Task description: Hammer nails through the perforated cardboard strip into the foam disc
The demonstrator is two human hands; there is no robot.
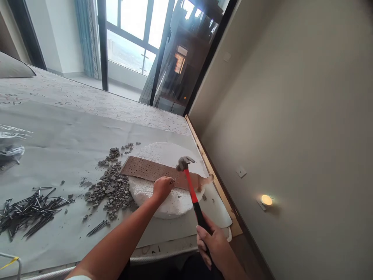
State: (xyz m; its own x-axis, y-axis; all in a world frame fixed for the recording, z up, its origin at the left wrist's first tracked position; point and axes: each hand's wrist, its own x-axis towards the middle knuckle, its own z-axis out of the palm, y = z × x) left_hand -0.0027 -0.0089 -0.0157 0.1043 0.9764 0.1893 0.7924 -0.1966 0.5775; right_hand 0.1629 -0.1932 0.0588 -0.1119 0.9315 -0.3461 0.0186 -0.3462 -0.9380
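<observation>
My right hand [211, 241] is closed around the black lower grip of a claw hammer [190, 184] with a red upper shaft. The grey hammer head is raised just right of my left hand [162, 188]. My left fingers pinch a small dark nail [171, 181], mostly hidden by them, against a brown perforated strip [154, 169]. This strip has rows of holes and lies across a round white foam slab [163, 149]. Its right end looks bent or ragged.
Grey gravel [112, 186] is heaped left of the slab, with a few nails [98, 228] in front. A larger pile of nails [32, 210] and a clear plastic bag [11, 153] lie farther left. A wall [291, 116] rises to the right beyond the wooden bed edge [215, 171].
</observation>
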